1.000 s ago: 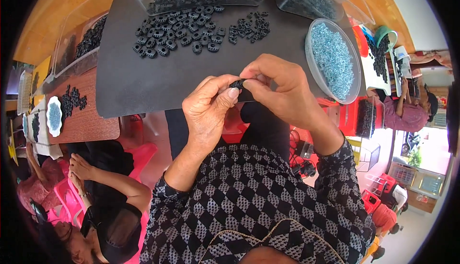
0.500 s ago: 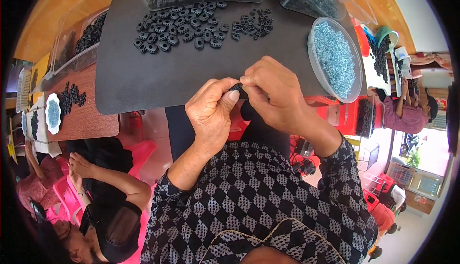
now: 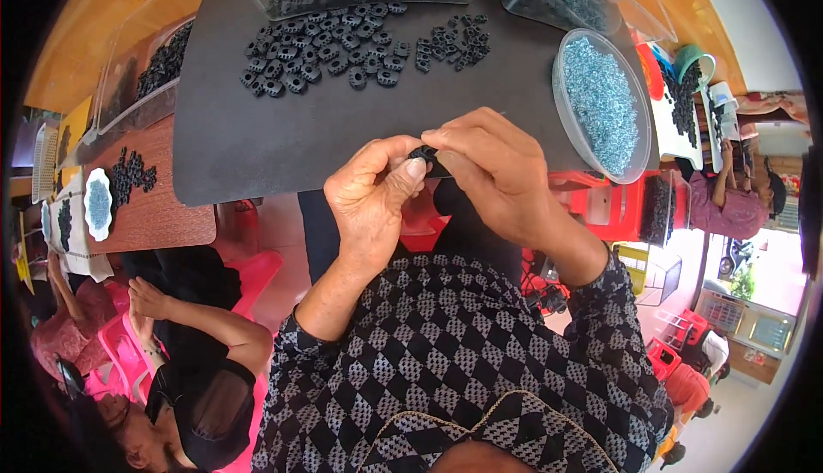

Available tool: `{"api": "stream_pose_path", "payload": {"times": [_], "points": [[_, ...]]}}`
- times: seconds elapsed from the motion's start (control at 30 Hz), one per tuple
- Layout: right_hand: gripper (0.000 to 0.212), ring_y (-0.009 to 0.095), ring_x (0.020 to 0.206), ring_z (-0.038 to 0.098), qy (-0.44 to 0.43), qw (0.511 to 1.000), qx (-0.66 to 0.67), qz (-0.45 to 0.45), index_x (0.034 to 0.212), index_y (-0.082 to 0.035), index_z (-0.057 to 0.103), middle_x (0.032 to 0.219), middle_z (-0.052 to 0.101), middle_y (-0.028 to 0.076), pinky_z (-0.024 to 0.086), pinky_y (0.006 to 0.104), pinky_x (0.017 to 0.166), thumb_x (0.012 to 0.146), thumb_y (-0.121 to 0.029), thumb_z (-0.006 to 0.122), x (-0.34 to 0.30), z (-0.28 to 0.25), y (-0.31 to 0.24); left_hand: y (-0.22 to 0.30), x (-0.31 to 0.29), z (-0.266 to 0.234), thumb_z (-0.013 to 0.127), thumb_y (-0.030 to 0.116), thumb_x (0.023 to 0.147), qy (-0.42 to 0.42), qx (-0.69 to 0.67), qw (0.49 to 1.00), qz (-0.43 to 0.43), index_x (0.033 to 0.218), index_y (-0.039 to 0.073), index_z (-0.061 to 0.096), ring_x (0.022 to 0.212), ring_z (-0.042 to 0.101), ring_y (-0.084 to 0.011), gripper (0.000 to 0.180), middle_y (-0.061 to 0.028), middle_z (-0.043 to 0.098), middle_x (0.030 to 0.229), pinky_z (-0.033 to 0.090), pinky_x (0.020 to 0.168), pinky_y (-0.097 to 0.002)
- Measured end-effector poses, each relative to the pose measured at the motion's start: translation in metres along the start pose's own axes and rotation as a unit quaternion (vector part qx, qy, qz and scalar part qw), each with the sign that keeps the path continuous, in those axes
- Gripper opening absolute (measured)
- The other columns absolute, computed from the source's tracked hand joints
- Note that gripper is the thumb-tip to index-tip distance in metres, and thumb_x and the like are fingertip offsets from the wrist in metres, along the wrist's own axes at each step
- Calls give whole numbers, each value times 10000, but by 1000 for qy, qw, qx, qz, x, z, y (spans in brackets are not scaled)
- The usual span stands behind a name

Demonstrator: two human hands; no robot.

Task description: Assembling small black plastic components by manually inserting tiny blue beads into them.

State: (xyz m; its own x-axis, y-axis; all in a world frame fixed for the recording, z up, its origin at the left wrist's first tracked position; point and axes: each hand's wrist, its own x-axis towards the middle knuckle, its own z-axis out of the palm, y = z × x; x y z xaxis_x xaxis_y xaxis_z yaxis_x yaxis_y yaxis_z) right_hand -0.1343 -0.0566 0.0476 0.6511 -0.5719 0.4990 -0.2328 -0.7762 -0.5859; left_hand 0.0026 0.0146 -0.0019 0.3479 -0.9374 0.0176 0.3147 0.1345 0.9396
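Sitting pinched in left hand [image 3: 369, 188]: black piece [image 3: 425, 153]

A head-worn fisheye camera faces down from close above the hands [image 3: 369, 198] and table [image 3: 266, 143]. Its wide view bends toward the rim.

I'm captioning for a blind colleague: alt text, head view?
The left hand pinches a small black part, the right hand at it, by a dark table. Black pieces lie beyond; a tub of blue bits sits to the right.
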Motion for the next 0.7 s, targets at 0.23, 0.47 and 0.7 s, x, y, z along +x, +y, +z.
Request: {"api": "stream_pose_path", "payload": {"times": [0.23, 0.47, 0.7], "points": [[310, 282, 730, 580, 16, 997, 16, 79, 1040, 9, 594, 808, 600, 121, 472, 365, 633, 731, 30, 619, 1, 0, -6, 3, 4, 0, 653, 16, 843, -18, -84, 995, -44, 993, -60, 640, 634, 551, -68, 168, -49, 643, 766, 480, 598, -190], [466, 281, 789, 555, -32, 991, -128, -22, 1101, 34, 554, 924, 581, 142, 470, 357, 649, 674, -66, 711, 7, 1, 0, 7, 9, 0, 647, 2, 832, 0, -112, 991, -71, 949, -64, 639, 635, 583, -96, 135, -88, 664, 805, 494, 618, -215], [518, 301, 768, 525, -39, 981, -177, -71, 1070, 65, 528, 879, 553, 146, 448, 387, 666, 634, -139, 721, 12, 5, 1, 17, 10, 8, 621, -22, 836, 8, -189, 978, -85, 909, -76, 624, 719, 637, -140, 91, -131, 674, 839, 525, 703, -247]]}}
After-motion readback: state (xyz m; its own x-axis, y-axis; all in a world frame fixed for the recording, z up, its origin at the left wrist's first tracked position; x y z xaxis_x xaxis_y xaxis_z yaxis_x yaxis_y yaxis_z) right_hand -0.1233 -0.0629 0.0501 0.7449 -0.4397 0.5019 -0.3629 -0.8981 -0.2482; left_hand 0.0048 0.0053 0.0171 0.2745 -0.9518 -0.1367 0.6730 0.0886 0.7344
